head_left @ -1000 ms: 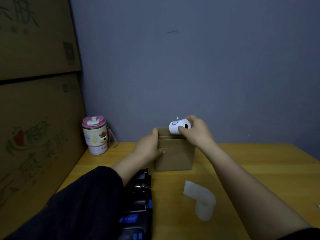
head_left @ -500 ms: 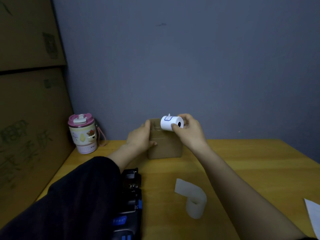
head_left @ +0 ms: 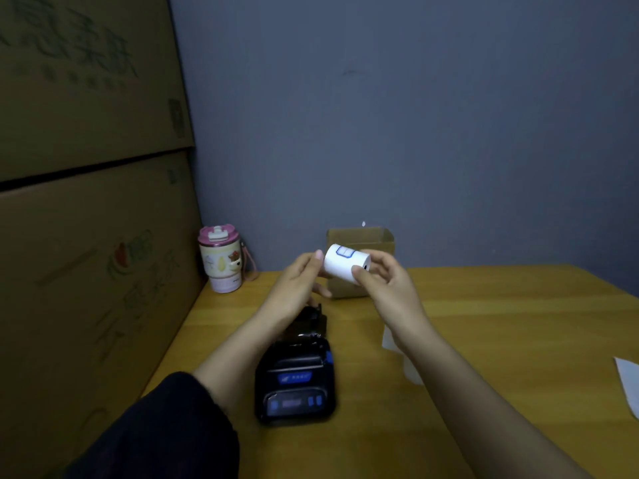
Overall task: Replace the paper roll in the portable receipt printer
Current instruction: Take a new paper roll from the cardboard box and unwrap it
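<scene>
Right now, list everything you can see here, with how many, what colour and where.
paper roll: 1, white with a blue label, held in the air between both hands
receipt printer: 1, black with blue buttons, on the table under the left forearm, cover open
small carton: 1, brown, open top, behind the roll by the wall
tumbler: 1, cream with pink lid, back left corner of the table
loose paper strip: 1, white, partly hidden behind the right forearm
paper sheet: 1, white, right edge of view
big cartons: 2, brown, stacked at left
table: 1, yellow wood
left hand: 1, on the roll's left end
right hand: 1, grips the roll's right end
</scene>
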